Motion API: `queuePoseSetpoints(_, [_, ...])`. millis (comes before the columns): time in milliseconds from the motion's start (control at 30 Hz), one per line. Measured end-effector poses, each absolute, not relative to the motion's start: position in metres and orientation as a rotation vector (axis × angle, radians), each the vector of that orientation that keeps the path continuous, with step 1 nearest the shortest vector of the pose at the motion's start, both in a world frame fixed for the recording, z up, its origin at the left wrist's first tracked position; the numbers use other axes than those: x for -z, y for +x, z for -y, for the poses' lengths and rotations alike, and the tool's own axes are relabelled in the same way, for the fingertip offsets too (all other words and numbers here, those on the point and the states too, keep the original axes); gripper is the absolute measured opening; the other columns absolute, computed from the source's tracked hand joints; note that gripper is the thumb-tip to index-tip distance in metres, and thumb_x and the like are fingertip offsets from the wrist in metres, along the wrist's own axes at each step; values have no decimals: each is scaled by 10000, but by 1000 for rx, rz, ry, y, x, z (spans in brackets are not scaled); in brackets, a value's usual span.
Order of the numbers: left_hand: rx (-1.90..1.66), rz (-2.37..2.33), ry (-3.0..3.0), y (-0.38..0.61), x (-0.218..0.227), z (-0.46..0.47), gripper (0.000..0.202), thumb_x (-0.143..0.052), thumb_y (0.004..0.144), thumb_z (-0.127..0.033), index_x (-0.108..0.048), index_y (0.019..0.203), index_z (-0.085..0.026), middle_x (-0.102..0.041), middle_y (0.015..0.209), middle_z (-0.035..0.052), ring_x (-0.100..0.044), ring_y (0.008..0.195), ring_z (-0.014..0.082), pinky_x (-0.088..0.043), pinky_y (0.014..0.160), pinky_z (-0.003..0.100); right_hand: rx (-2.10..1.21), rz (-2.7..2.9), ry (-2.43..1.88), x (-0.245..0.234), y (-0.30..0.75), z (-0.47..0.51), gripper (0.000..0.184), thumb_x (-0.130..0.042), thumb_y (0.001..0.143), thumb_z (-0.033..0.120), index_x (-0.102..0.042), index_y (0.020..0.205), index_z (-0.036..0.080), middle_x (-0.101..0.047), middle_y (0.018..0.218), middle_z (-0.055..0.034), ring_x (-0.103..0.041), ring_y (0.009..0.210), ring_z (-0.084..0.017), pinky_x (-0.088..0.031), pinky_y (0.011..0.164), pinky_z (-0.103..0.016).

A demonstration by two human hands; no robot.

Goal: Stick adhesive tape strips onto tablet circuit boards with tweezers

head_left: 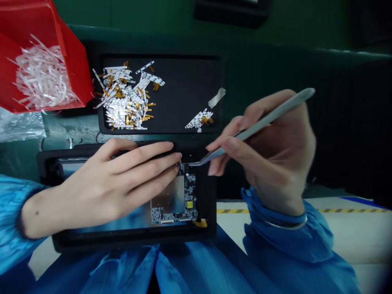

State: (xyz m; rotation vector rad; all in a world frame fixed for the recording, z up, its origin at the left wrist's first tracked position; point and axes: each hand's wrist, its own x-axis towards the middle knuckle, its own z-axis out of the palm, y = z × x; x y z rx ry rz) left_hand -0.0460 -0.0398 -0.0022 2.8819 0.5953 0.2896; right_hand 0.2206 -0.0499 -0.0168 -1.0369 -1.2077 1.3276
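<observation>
My right hand (272, 147) grips a pair of grey metal tweezers (263, 122), held slanting down to the left. The tweezers' tips touch or hover just over the upper edge of a circuit board (190, 190); I cannot tell which. This board is part of a flat, tablet-like device (122, 222) lying in a black tray (206, 204). Across the device lies my left hand (119, 188), fingers stretched out, its fingertips at the board's upper edge beside the tweezers' tips. Whatever is under those fingertips is hidden. A yellow square marks the board's right side.
Behind the device, a second black tray (177, 73) holds a heap of white strips with amber tabs (127, 102), a smaller bunch (199, 118) and a whitish strip (217, 98). A red bin (76, 61) of shredded white strips (43, 77) stands at left, above clear plastic (21, 126).
</observation>
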Motion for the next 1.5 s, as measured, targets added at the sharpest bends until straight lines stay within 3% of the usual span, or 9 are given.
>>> queuePoseSetpoints(100, [-241, -451, 3125, -43, 5, 39, 375, -412, 1039, -69, -575, 1370, -136, -565, 1557, 82, -443, 1508, 212, -472, 1110, 403, -1267, 1174, -1044, 22, 235, 62, 179, -726, 935, 140, -612, 1014, 253, -729, 805, 47, -733, 578, -143, -572, 409, -239])
queuePoseSetpoints(200, [-203, -337, 3329, -38, 5, 42, 391, -496, 957, 9, -586, 1321, -99, -665, 1404, 138, -560, 1381, 200, -545, 973, 349, -1180, 1131, -1106, 24, 245, 78, 78, -701, 958, 190, -668, 909, 241, -640, 703, 38, -668, 504, -143, -533, 378, -270])
queuePoseSetpoints(300, [-217, -326, 3334, -37, 5, 44, 429, -496, 922, 51, -589, 1305, -119, -699, 1335, 137, -579, 1363, 187, -522, 1017, 328, -1179, 1109, -1102, 21, 248, 100, 282, -563, 1048, 251, -656, 784, 209, -562, 621, 26, -569, 426, -118, -485, 359, -270])
queuePoseSetpoints(433, [-304, -587, 2991, -46, 5, 37, 368, -496, 1006, -36, -570, 1341, -167, -650, 1438, 86, -559, 1374, 225, -464, 1070, 415, -1257, 1359, -1338, 7, 249, 131, 317, -494, 1071, 217, -648, 794, 205, -611, 640, -2, -608, 553, -123, -458, 411, -210])
queuePoseSetpoints(633, [-411, -781, 2786, -37, 6, 14, 173, -540, 1042, -192, -665, 1154, -150, -558, 1084, 105, -546, 994, 242, -476, 857, 436, -1011, 1812, -1580, -4, 236, 173, 25, -699, 975, 208, -695, 956, 193, -675, 836, 1, -571, 522, -54, -473, 448, -163])
queuePoseSetpoints(800, [-433, -757, 2653, -27, 4, 8, 160, -524, 1053, -206, -676, 1043, -157, -518, 1018, 75, -488, 958, 212, -458, 871, 414, -710, 1963, -1589, 0, 214, 201, 113, -625, 1036, 215, -734, 1034, 189, -691, 809, 12, -672, 644, -78, -521, 560, -200])
queuePoseSetpoints(1167, [-257, -840, 3028, -17, 12, 19, 391, -314, 1083, -242, -640, 1036, -32, -515, 1071, 155, -549, 1062, 350, -531, 859, 566, -118, 1992, -1614, 23, 191, 210, 136, -680, 1000, 174, -736, 1064, 69, -658, 676, -1, -574, 512, -81, -447, 456, -247])
queuePoseSetpoints(1400, [-188, -822, 2963, -19, -1, 39, 659, -359, 1063, -600, -566, 1200, 11, -480, 1194, 238, -540, 1195, 525, -507, 894, 725, -238, 1743, -1520, 40, 181, 203, 138, -726, 928, 61, -734, 1004, 176, -712, 804, 11, -650, 644, -79, -534, 555, -200])
queuePoseSetpoints(1500, [-241, -757, 2950, -19, 0, 51, 789, -244, 1032, -713, -508, 1295, -17, -474, 1223, 234, -570, 1145, 479, -549, 831, 656, -117, 1811, -1431, 42, 184, 200, 120, -735, 909, 46, -741, 960, 154, -689, 746, 23, -608, 595, -76, -523, 553, -217])
